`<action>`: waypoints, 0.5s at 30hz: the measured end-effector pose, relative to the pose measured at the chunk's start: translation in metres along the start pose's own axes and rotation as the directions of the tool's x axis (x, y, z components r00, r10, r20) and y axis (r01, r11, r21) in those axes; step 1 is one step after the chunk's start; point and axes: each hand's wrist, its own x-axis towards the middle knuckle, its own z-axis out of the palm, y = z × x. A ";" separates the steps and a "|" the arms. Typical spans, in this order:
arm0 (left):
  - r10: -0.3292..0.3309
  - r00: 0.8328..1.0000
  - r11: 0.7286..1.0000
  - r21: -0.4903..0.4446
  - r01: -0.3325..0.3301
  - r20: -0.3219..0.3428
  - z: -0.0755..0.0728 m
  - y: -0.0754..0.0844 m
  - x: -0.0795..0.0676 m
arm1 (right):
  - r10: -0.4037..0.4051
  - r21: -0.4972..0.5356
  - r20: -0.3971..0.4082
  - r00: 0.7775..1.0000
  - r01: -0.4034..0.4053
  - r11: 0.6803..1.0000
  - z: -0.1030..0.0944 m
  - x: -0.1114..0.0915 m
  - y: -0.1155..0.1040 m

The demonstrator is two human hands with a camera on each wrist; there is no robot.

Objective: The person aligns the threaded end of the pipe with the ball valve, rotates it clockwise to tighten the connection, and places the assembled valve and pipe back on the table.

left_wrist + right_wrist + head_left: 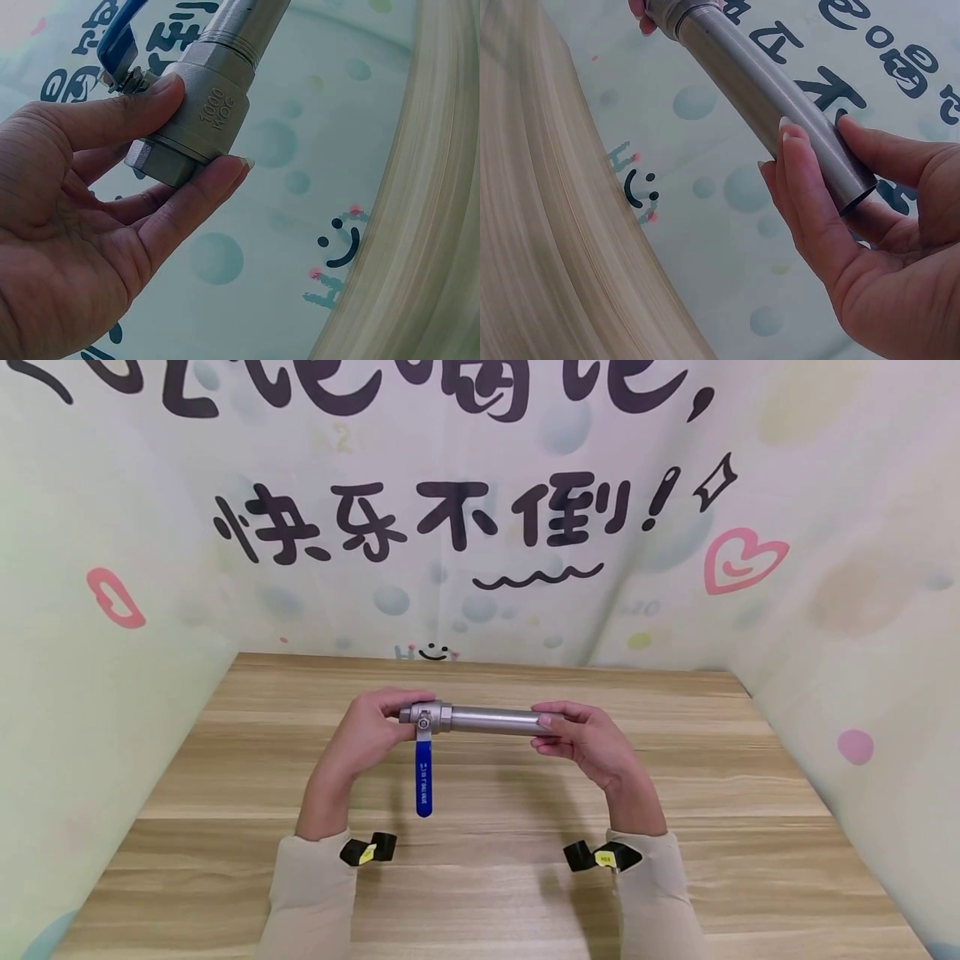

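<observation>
A steel ball valve (426, 717) with a blue lever handle (423, 781) is joined to a straight metal pipe (491, 720), and both are held level above the table. My left hand (367, 727) grips the valve body (214, 109), thumb on the near side and fingers around the hex end (161, 161). Threads show where the pipe enters the valve in the left wrist view. At the pipe's free, hollow end, my right hand (588, 739) pinches the pipe (780, 105) between thumb and fingers. The lever points toward me in the head view.
Beneath the hands lies a wood-grain table (480, 877). A printed cloth backdrop (450, 610) with dark lettering rises behind the table and along its sides. Black camera mounts with yellow labels sit on the left cuff (366, 852) and right cuff (606, 857).
</observation>
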 end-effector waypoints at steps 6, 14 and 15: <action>0.001 1.000 1.000 -0.007 -0.001 -0.001 0.000 0.001 0.000 | -0.001 -0.003 -0.005 1.000 0.001 1.000 0.001 -0.001 -0.001; -0.008 1.000 1.000 0.004 0.008 -0.003 0.000 0.002 0.000 | 0.004 -0.014 -0.014 1.000 -0.004 1.000 0.002 0.000 -0.001; -0.010 1.000 1.000 0.005 0.010 -0.005 0.000 0.002 -0.001 | 0.003 -0.014 -0.014 1.000 -0.003 1.000 0.002 0.000 -0.001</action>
